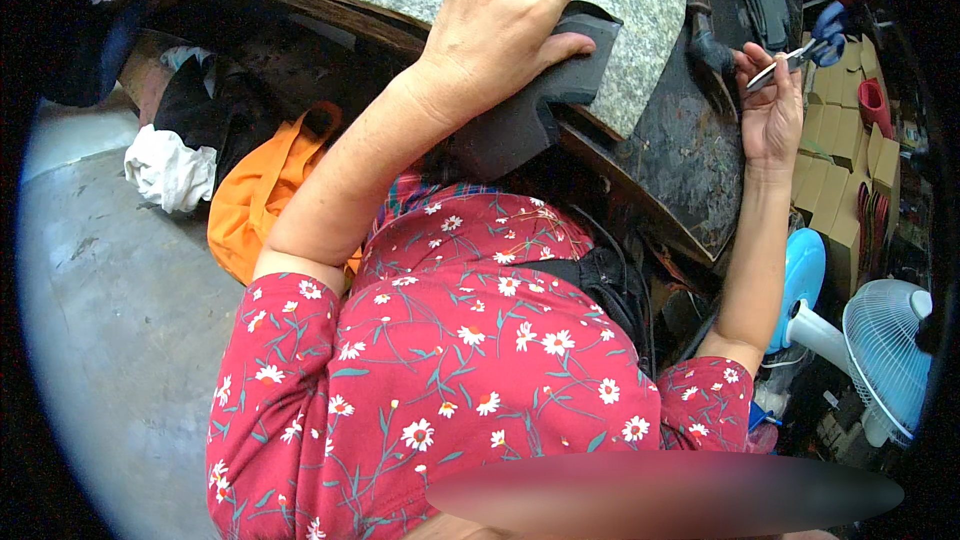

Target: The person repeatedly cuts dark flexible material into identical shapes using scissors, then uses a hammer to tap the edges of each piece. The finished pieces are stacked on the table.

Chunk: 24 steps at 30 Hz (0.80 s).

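My left hand lies flat, fingers together, pressing a dark grey cut piece of sheet material against the edge of a speckled grey stone slab. The piece hangs partly over the slab's near edge. To the right, my right hand is raised over a dark stained worktop. It pinches a thin metal blade-like tool between thumb and fingers. The two hands are well apart. My red flowered top fills the lower middle of the view.
An orange bag and a white cloth lie on the concrete floor at left. Folded cardboard boxes stand at right. Below them are a pale blue fan and a second blue fan.
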### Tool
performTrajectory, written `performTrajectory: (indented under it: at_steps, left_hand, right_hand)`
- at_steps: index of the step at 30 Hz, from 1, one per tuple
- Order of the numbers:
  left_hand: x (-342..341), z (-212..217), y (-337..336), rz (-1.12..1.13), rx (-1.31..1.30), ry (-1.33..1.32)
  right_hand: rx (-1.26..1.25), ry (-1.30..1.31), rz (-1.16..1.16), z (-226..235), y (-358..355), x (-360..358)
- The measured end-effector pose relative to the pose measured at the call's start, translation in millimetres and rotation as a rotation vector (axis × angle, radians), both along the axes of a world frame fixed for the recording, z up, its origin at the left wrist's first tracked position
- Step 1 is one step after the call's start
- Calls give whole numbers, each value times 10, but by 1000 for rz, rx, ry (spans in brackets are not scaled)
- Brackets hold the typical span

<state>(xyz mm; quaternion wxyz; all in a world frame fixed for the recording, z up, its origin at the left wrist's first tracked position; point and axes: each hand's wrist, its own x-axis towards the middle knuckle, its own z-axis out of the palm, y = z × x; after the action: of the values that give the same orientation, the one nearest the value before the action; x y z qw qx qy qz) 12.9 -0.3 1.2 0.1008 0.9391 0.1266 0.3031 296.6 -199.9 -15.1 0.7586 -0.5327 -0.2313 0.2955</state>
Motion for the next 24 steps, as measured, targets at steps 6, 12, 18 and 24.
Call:
performTrajectory:
  at_steps: [6, 12, 18, 24]
  left_hand:
    - [47, -109, 52, -63, 17, -121]
    - [30, -125, 34, -75, 17, -156]
    - [30, -101, 8, -80, -9, -187]
    - [-4, -89, -2, -94, -6, -186]
  right_hand:
    - [236, -96, 206, 265, 185, -257]
    - [241, -287, 225, 357, 582, -757]
    - [108, -481, 120, 183, 616, -1077]
    - [6, -714, 137, 133, 580, -1197]
